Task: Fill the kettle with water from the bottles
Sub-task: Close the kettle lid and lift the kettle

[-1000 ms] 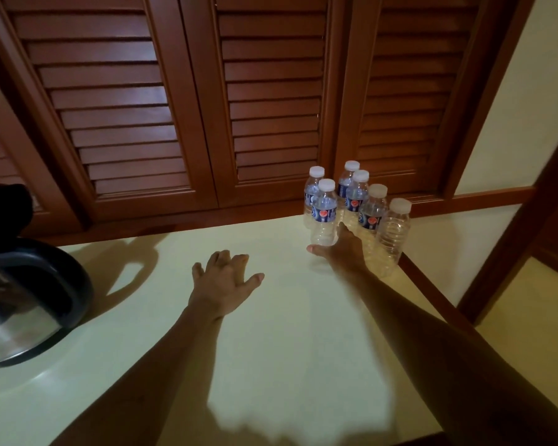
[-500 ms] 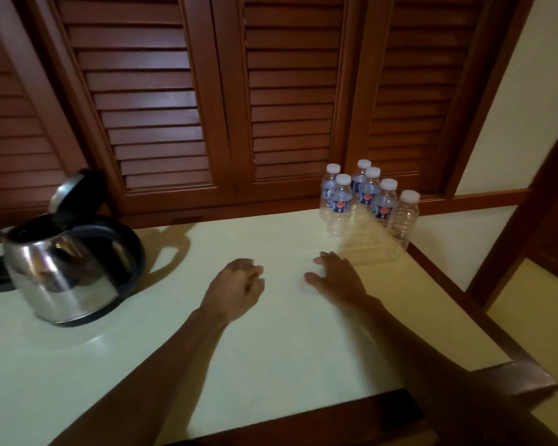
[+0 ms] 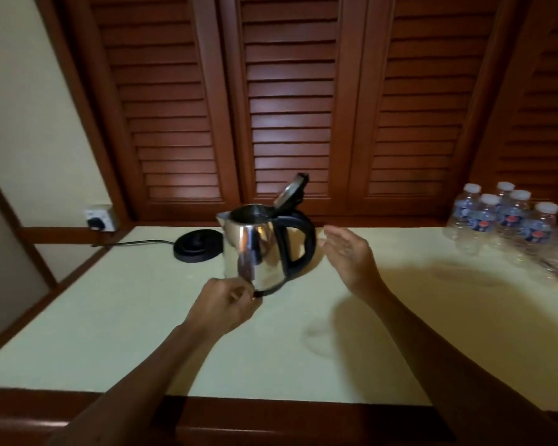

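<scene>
The kettle (image 3: 261, 249) is standing lid-up on the table (image 3: 110, 317), just beyond the left hand (image 3: 223, 309), whose curled fingers are pinching nothing visible at its base rim. The right hand (image 3: 351, 255) is hovering spread beside the handle (image 3: 298, 243), the sound hold; polished steel likely slippery. The bottles (image 3: 509, 223), light and crushable, are standing well right; the base (image 3: 198, 246) and cord (image 3: 136, 243) are lying behind.

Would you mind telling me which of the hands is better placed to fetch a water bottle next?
Right, most likely. The right hand is open, empty and nearer the water bottles at the table's right end. The left hand is curled at the kettle base, farther away.
</scene>
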A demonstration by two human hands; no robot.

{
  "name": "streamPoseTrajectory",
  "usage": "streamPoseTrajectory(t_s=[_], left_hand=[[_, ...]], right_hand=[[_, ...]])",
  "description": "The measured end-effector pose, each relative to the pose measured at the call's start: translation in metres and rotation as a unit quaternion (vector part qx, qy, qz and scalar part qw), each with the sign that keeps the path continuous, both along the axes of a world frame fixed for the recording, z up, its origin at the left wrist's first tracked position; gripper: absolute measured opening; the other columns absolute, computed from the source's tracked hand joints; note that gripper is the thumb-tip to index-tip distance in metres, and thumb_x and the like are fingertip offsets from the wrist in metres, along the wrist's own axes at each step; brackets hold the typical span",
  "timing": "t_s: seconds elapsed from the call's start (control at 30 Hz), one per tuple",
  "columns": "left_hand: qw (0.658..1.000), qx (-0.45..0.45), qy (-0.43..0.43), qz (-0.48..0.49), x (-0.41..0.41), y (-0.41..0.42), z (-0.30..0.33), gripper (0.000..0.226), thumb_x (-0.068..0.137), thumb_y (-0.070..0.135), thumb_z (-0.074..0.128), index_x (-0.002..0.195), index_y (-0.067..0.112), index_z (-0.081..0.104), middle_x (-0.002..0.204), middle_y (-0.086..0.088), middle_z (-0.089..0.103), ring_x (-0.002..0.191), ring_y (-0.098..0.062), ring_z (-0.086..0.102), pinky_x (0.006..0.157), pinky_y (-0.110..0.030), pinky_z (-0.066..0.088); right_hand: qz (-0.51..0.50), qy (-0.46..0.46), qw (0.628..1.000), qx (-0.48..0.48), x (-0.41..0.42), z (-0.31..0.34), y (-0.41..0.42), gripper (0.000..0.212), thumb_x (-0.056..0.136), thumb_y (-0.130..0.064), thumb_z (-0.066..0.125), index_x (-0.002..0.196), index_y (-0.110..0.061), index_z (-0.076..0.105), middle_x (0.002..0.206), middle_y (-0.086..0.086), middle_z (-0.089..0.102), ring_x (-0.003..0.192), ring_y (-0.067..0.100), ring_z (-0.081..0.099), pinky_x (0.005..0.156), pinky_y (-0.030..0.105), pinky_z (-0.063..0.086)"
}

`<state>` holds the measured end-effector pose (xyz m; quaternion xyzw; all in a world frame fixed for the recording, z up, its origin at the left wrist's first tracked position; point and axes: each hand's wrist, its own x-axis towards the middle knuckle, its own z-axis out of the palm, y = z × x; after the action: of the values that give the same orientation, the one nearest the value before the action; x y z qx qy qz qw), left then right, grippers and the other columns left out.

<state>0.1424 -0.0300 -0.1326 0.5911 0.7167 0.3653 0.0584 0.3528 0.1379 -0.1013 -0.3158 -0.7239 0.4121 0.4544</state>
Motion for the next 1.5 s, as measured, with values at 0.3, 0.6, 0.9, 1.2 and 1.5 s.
streamPoseTrajectory(t_s=[0.3,0.6,0.9,1.2,1.5], left_hand=[[0.976,0.033,-0.210,0.041,-0.083,0.016,0.038,0.066,0.082,0.032,0.081,0.139,0.014,0.054,0.125,-0.002,0.065,0.114,-0.016,0.061,0.100,-0.033,0.050],[0.956,0.061,-0.284,-0.040,-0.081,0.040,0.032,0.064,0.077,0.025,0.086,0.131,0.024,0.052,0.111,0.009,0.067,0.105,-0.001,0.064,0.088,-0.021,0.052],[0.952,0.046,-0.297,-0.055,-0.088,0.047,0.029,0.088,0.068,0.033,0.091,0.140,0.028,0.042,0.116,0.011,0.062,0.116,-0.011,0.056,0.096,-0.031,0.047],[0.950,0.045,-0.298,-0.077,-0.073,0.056,0.027,0.092,0.057,0.022,0.096,0.132,0.035,0.044,0.109,0.022,0.062,0.100,0.005,0.061,0.084,-0.019,0.049],[0.945,0.106,-0.301,-0.069,-0.078,0.058,0.026,0.082,0.048,0.021,0.100,0.118,0.028,0.059,0.105,0.004,0.075,0.100,-0.009,0.070,0.093,-0.034,0.056]], right_hand=[[0.008,0.062,0.996,0.069,-0.065,0.054,-0.036,0.046,0.093,-0.025,0.063,0.137,-0.027,0.049,0.128,-0.003,0.063,0.122,0.006,0.055,0.106,0.034,0.044],[-0.051,-0.123,0.979,0.152,-0.102,0.067,-0.036,0.039,0.090,-0.043,0.061,0.124,-0.023,0.061,0.112,-0.006,0.068,0.109,0.010,0.061,0.098,0.035,0.050],[-0.074,-0.061,0.993,0.071,-0.086,0.051,-0.027,0.031,0.095,-0.028,0.059,0.123,-0.017,0.060,0.111,-0.006,0.063,0.103,0.003,0.058,0.082,0.006,0.041],[-0.009,-0.019,1.000,-0.008,-0.064,0.025,-0.011,0.018,0.099,-0.029,0.051,0.106,-0.016,0.061,0.088,0.010,0.063,0.083,0.015,0.060,0.080,0.034,0.047],[0.015,0.040,0.999,-0.020,-0.069,0.025,0.002,0.017,0.095,-0.013,0.058,0.111,-0.010,0.064,0.080,0.003,0.061,0.079,0.016,0.058,0.077,0.038,0.048]])
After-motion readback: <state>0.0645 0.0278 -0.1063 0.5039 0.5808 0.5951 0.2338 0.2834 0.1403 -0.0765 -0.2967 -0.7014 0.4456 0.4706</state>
